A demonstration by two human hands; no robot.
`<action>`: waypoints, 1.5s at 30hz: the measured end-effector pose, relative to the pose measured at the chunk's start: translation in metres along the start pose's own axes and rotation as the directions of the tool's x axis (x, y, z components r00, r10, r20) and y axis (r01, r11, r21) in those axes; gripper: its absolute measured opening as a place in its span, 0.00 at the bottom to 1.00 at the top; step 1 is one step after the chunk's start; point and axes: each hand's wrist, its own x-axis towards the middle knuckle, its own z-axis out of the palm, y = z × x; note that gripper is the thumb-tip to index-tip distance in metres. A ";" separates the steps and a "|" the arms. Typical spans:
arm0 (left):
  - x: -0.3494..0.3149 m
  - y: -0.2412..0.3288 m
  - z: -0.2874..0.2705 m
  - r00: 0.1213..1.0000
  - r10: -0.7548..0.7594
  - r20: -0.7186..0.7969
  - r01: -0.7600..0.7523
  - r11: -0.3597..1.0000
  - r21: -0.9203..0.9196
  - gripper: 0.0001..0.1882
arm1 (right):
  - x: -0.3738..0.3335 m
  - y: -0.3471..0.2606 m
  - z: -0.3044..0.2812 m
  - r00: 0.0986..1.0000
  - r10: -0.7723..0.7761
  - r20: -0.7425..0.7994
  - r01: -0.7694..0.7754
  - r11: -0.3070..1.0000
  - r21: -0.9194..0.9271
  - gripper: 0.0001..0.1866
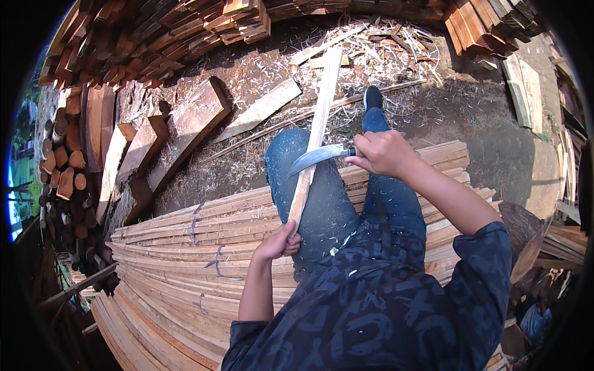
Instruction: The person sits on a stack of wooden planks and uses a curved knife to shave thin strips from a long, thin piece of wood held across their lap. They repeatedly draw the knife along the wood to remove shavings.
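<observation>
My left hand [279, 242] is closed round the near end of a long, pale wooden strip [320, 117]. The strip slants up and away over my left thigh, its far end above the littered ground. In my right hand [385, 153] is the dark handle of a curved knife [318, 157]. Its steel blade lies across the strip, pointing left, over my thigh. Whether the edge bites into the wood cannot be made out. Small pale shavings cling to my jeans [328, 204].
I sit on bundled wooden strips [204, 247] tied with dark cord. Thick boards [192, 127] and stacked round logs [65, 167] stand at the left. Timber piles [154, 37] line the far side. Shavings [396, 46] litter the ground ahead. A log [523, 238] lies at my right.
</observation>
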 end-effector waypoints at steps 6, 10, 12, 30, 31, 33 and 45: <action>-0.004 0.002 0.002 1.000 -0.020 -0.019 0.020 1.000 -0.002 0.28 | 0.029 0.045 -0.021 0.943 0.219 -0.252 -0.259 0.956 -0.137 0.20; 0.001 0.005 0.004 1.000 -0.019 -0.013 0.020 0.999 0.038 0.29 | 0.029 0.057 -0.008 0.937 0.158 -0.313 -0.217 0.963 -0.163 0.21; 0.001 -0.005 -0.002 1.000 0.012 0.023 -0.013 1.000 0.029 0.30 | 0.023 0.030 -0.001 0.961 0.126 -0.248 -0.161 0.979 -0.127 0.22; 0.000 0.003 -0.003 0.999 -0.027 0.046 0.025 0.998 0.061 0.30 | 0.027 0.062 -0.039 0.985 0.159 -0.074 -0.158 0.987 0.018 0.19; 0.000 -0.001 -0.005 0.998 -0.026 0.049 0.024 0.998 0.053 0.31 | 0.025 0.058 -0.034 0.972 0.233 -0.026 -0.226 0.961 0.158 0.19; 0.001 -0.004 -0.006 0.998 -0.032 0.057 0.030 0.999 0.042 0.31 | 0.023 0.049 -0.028 0.924 0.348 0.160 -0.381 0.792 0.477 0.21; 0.002 0.002 -0.003 0.999 -0.007 0.044 0.002 0.995 0.103 0.33 | 0.013 -0.002 -0.014 0.946 0.280 0.165 -0.323 0.759 0.565 0.21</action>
